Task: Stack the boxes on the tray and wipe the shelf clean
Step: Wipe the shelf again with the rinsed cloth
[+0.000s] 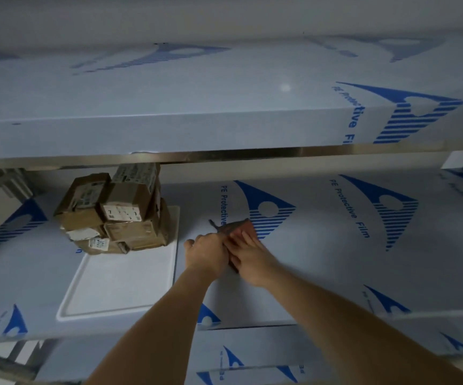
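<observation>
Several brown cardboard boxes [113, 212] with white labels stand piled at the far end of a white tray [119, 290] on the middle shelf [322, 262]. The top of the pile nearly reaches the shelf above. To the right of the tray, both hands rest together on a reddish-brown cloth [238, 226] lying on the shelf. My left hand [206, 255] grips the cloth's near left part with curled fingers. My right hand [248, 258] presses on it with fingers stretched forward. Most of the cloth is hidden under the hands.
The shelves are metal, covered in pale film with blue logos. An upper shelf [224, 129] overhangs the work area, low above the boxes. A lower shelf [266, 354] shows below the front edge. Metal frame posts stand at far left and far right.
</observation>
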